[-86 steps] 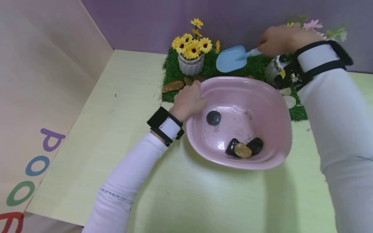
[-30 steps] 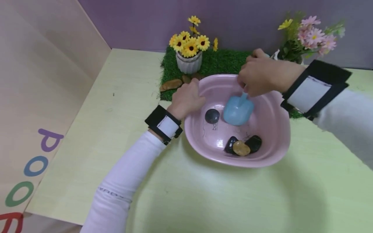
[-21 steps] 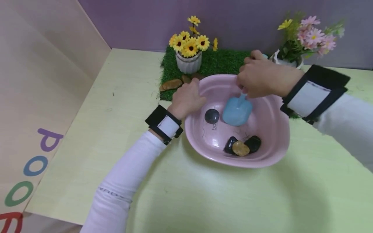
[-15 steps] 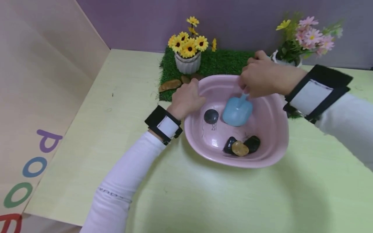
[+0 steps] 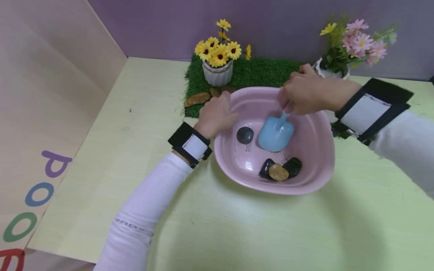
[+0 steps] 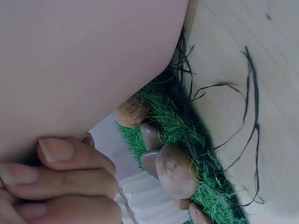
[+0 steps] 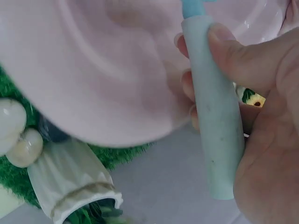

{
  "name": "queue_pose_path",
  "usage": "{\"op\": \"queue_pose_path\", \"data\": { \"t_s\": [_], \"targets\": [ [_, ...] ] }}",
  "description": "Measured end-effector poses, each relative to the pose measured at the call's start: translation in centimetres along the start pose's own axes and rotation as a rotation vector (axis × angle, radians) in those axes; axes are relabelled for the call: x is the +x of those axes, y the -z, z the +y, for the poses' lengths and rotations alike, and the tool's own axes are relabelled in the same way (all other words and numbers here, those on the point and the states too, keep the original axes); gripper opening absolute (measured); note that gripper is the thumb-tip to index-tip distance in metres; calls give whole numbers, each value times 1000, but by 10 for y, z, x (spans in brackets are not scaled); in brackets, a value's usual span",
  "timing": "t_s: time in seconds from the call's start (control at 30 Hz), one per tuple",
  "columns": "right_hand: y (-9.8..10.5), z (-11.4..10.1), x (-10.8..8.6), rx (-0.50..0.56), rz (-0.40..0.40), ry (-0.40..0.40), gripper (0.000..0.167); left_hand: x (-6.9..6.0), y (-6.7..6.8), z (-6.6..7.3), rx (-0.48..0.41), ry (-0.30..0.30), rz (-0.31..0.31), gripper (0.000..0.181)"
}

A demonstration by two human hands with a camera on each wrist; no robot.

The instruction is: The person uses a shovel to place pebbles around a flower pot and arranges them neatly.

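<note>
A pink plastic basin (image 5: 274, 190) sits in the middle of the table, its far side over the grass mat. On its left rim my left hand (image 5: 217, 114) grips the edge; the left wrist view shows the fingers curled under the wall. My right hand (image 5: 305, 92) holds a light blue toy shovel (image 5: 275, 134) by its handle, the blade inside the basin. In the right wrist view thumb and fingers wrap the pale handle (image 7: 215, 107). A round grey stone (image 5: 245, 135) lies left of the blade. Two black stones (image 5: 293, 167) and a tan stone (image 5: 278, 172) lie nearer me.
Behind the basin, an artificial grass mat (image 5: 257, 71) carries a white pot (image 5: 218, 75) of yellow flowers and a white vase (image 7: 72, 179) with pink flowers (image 5: 362, 41). Brown stones (image 5: 198, 99) line its left front. A purple wall (image 5: 271, 26) stands behind.
My right hand has brought the shovel from above the grass mat down into the basin. In the last half second the blade has shifted slightly toward me. My left hand has stayed on the rim.
</note>
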State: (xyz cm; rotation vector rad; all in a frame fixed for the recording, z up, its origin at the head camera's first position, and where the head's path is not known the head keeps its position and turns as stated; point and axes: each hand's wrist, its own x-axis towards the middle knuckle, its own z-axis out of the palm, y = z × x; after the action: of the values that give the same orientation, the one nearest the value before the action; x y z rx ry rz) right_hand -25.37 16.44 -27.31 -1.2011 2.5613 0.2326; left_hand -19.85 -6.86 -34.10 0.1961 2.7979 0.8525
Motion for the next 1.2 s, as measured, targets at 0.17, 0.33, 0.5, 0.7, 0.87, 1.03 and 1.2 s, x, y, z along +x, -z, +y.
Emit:
{"op": "queue_pose_path", "data": {
  "t_s": [0.17,0.33,0.5,0.7,0.87,1.03,1.2],
  "targets": [
    [-3,-8,-1,38,-45,15,12,-1,1,-1,1,-10,5,39],
    [-6,-17,-1,32,-76,35,12,-1,3,0,17,-14,8,40],
    [-11,-24,-3,65,-76,84,14,-1,5,0,14,-7,13,38],
    [-16,-27,-4,89,-77,84,15,-2,3,-1,0,-6,17,38],
    [-24,-27,-4,100,-102,73,15,-2,1,-2,-1,-17,26,37],
    [-24,-24,-3,107,-136,68,17,0,1,-1,10,-16,23,39],
    [-23,-19,-3,150,-203,64,13,0,1,0,27,-2,11,40]
  ]
}}
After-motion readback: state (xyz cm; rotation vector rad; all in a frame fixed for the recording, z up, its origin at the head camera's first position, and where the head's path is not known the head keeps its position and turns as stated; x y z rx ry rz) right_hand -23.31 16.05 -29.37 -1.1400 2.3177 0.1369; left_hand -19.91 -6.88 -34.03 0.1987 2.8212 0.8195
